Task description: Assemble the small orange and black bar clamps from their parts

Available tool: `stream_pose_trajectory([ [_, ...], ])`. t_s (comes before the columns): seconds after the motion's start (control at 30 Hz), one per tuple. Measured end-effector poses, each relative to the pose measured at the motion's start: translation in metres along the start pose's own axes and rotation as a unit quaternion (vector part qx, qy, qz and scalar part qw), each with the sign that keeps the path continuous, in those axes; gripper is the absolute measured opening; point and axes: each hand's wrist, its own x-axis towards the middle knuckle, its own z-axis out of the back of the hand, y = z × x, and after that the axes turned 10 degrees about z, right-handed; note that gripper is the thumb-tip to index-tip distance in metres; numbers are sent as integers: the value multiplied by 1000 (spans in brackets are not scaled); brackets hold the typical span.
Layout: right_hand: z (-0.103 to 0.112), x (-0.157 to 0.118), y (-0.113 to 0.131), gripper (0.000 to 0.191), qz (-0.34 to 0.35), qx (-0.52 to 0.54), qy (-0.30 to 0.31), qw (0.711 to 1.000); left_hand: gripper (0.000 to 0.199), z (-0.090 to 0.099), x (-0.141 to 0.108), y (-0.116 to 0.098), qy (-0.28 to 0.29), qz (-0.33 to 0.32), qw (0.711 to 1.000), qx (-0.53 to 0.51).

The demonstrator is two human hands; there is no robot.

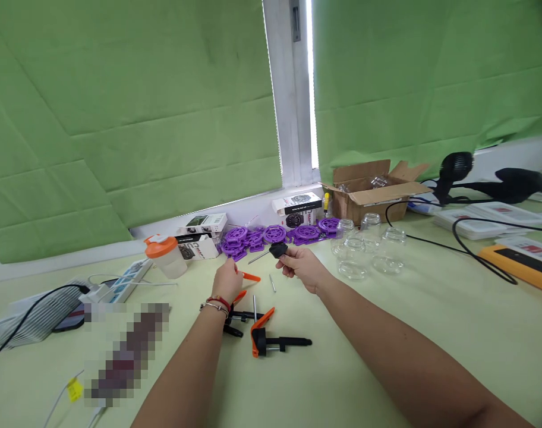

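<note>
A pale yellow-green table carries a black clamp with an orange handle, loose metal pins, a row of purple plastic wheels, clear glass jars, an open cardboard box, an orange-lidded cup, a white power strip and black cables.

There are two hands: the left hand and the right hand. About six purple wheels lie far back in a row. About five clear glass jars stand to the right. Three small printed boxes sit by the wall, and one brown cardboard box.
</note>
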Motion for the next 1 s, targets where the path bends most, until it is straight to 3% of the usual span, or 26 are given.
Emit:
stream_pose_trajectory([
  [0.27, 1, 2, -5, 24, -3, 4, 0, 1000, 18, -3, -10, -8, 1, -64, 982, 178],
  [0.4, -2, -1, -5, 22, -11, 5, 3, 1000, 18, 2, -13, -7, 17, -74, 979, 190],
  [0.53, -5, -3, -5, 19, -23, -5, 10, 1000, 32, 15, -22, 6, 22, -39, 983, 180],
  [0.6, -6, -3, -7, 19, -26, -10, 14, 1000, 39, 22, -31, 18, 73, -14, 987, 143],
  [0.7, -10, -4, -9, 19, -28, -14, 21, 999, 34, 29, -51, 33, 152, -25, 979, 137],
  [0.87, -22, -11, -13, 19, -2, -42, 46, 998, 37, 33, -84, 43, 150, -29, 976, 153],
  [1.0, -33, -18, -18, 23, 40, -118, 88, 988, 47, 42, -89, 40, 156, -40, 979, 123],
])
